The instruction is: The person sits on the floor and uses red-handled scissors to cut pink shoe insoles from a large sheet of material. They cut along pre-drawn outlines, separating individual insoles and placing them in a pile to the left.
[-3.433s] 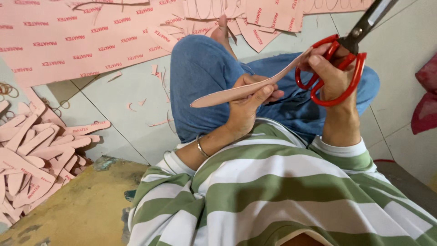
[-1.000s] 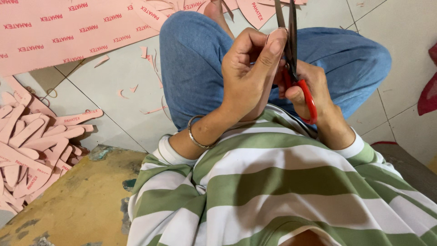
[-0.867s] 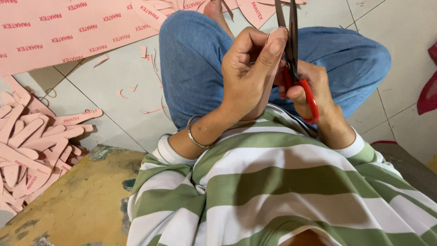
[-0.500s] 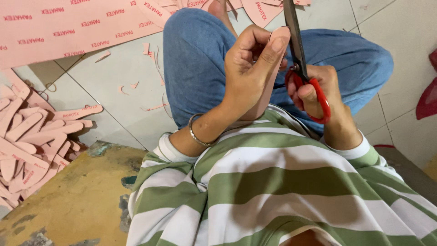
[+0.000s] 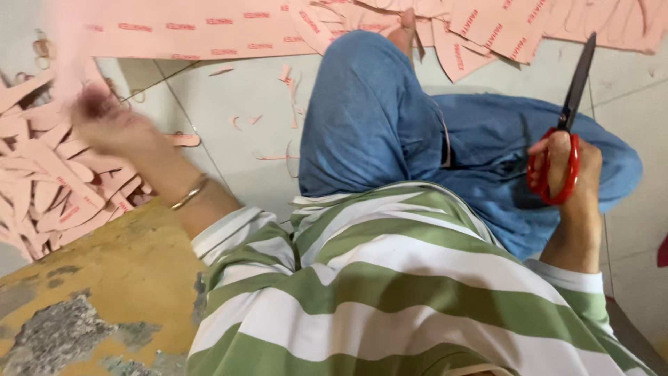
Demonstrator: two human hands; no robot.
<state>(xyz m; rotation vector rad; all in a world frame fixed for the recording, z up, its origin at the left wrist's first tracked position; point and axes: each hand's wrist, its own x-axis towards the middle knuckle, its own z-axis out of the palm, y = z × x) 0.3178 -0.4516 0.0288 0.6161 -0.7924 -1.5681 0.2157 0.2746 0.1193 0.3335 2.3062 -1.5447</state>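
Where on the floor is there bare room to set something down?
The barest patch is the tiled floor between the pile of pink strips and the blue-trousered knee, with only small scraps. Another runs right of the scissors. The left side and the pink sheets along the top are crowded.

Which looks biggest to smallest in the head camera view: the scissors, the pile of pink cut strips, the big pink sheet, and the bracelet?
1. Big pink sheet, spanning the top of the floor.
2. Pile of pink cut strips, beside the blurred left hand.
3. Scissors, held shut in the right hand; nearer the camera, so unsure.
4. Bracelet.
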